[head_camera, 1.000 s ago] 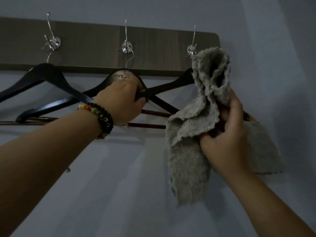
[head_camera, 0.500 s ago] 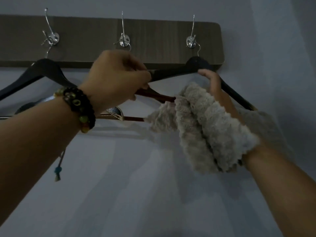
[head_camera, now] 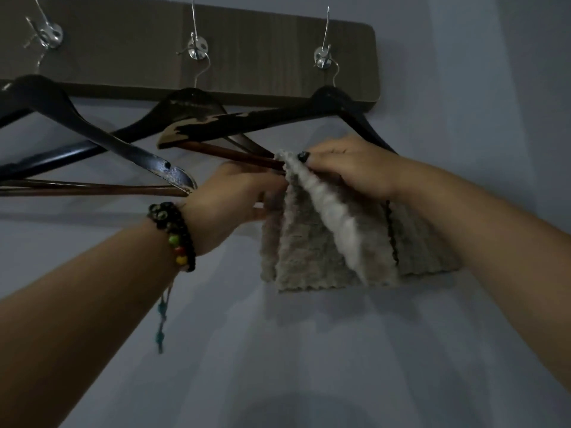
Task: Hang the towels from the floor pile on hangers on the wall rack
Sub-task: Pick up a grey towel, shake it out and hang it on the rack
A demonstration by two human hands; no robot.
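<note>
A grey fluffy towel (head_camera: 315, 245) hangs folded over the brown lower bar of the right black hanger (head_camera: 278, 117), which hangs from the right hook of the wooden wall rack (head_camera: 262, 50). My right hand (head_camera: 349, 165) pinches the towel's top fold at the bar. My left hand (head_camera: 238, 196), with a beaded bracelet on its wrist, grips the towel's left edge just under the bar; its fingertips are hidden behind the cloth.
Two more black hangers, a middle hanger (head_camera: 185, 103) and a left hanger (head_camera: 61, 109), hang from the other metal hooks and overlap the right hanger's left arm. Bare pale wall (head_camera: 309, 366) lies below and to the right of the rack.
The towel, bunched in my right hand before, now hangs spread over the right hanger's bar. My left hand let go of the hanger's arm and dropped to the towel's left edge.
</note>
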